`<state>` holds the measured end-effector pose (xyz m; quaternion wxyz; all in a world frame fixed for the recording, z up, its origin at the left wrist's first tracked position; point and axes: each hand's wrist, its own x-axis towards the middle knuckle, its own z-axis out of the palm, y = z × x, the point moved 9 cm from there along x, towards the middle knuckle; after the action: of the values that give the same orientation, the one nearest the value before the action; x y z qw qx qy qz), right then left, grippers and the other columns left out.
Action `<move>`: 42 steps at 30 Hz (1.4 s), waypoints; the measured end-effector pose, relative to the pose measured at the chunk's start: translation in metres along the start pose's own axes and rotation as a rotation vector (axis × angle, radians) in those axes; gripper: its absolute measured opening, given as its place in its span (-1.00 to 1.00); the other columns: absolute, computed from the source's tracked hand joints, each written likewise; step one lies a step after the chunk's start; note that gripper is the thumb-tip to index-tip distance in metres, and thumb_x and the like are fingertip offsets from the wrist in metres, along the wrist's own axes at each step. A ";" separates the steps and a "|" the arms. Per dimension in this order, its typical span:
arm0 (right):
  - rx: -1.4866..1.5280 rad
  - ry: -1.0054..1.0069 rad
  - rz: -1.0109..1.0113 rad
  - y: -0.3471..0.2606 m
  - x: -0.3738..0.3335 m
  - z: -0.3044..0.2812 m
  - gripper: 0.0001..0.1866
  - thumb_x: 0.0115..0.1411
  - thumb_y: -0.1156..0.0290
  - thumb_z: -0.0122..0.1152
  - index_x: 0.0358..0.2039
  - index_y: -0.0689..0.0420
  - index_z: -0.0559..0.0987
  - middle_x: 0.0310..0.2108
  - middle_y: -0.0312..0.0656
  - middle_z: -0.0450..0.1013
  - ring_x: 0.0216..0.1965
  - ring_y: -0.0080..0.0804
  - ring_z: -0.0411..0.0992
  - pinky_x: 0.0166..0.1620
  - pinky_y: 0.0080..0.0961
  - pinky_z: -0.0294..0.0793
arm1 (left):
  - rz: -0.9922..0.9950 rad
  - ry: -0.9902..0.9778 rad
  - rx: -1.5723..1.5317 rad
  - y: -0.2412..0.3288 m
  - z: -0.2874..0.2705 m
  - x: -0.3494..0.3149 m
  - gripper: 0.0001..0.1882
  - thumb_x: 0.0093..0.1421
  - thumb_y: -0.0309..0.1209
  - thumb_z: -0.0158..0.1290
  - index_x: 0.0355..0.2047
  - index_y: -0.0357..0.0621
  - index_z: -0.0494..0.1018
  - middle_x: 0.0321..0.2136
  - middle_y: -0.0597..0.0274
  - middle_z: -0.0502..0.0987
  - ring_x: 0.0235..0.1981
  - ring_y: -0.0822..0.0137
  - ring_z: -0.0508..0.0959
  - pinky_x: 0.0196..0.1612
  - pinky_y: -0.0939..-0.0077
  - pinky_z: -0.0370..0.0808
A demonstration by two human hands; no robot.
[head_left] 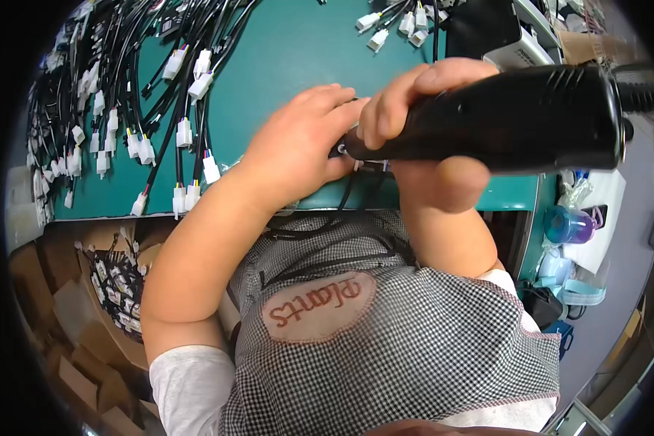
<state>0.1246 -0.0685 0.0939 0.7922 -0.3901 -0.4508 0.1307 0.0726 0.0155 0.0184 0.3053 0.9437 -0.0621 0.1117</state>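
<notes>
The right hand [421,109] was clamped around a thick black power tool [501,120], fingers wrapped over its top and the thumb pressed beneath, holding it level above the near edge of the green table [298,51]. The tool's narrow tip pointed toward the left hand [301,149], which lay at that near edge with its fingers curled together around something small and dark; what exactly it pinched was hidden by the fingers. Thin black wires [341,211] ran down from under both hands over the table's near edge and across a checked apron [414,341].

Toward the table's left edge lay a wide spread of black cable bundles with white plugs [145,109], and a smaller cluster of white plugs [396,25] sat near the far edge. Beyond the right edge stood a blue bottle [568,224], and below the near left corner a cardboard box [116,280] held more cables.
</notes>
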 end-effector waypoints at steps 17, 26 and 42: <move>-0.008 -0.163 -0.130 -0.006 -0.009 0.007 -0.29 -0.01 -0.09 0.42 -0.15 0.21 0.30 -0.50 -0.12 0.38 -0.53 -0.32 0.41 -0.44 -0.40 0.50 | 0.056 0.038 0.006 0.007 -0.008 0.004 -0.36 -0.18 -0.34 0.30 0.01 -0.04 0.44 -0.01 0.05 0.44 0.04 -0.02 0.41 0.08 0.18 0.42; 0.317 0.136 -0.094 -0.029 0.003 -0.035 -0.27 0.01 -0.12 0.39 -0.14 0.21 0.28 -0.50 -0.13 0.38 -0.54 -0.34 0.41 -0.43 -0.36 0.52 | 0.227 -0.052 0.205 0.028 -0.040 0.017 -0.40 -0.25 -0.29 0.33 -0.09 -0.02 0.48 -0.09 0.07 0.43 -0.02 0.01 0.44 0.02 0.16 0.44; 0.365 0.279 -0.109 -0.050 0.016 -0.078 -0.21 0.05 -0.36 0.16 -0.15 0.17 0.25 -0.58 -0.24 0.32 -0.65 -0.42 0.39 -0.54 -0.45 0.51 | 0.022 0.332 0.741 0.049 -0.281 0.239 -0.57 0.09 -0.34 0.19 -0.02 -0.19 0.50 0.06 -0.06 0.46 0.10 0.03 0.43 0.18 0.30 0.36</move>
<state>0.1898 -0.1313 0.1184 0.9100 -0.2300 -0.3263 0.1120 0.2462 0.1301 0.3270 -0.0507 0.9582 0.0223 0.2808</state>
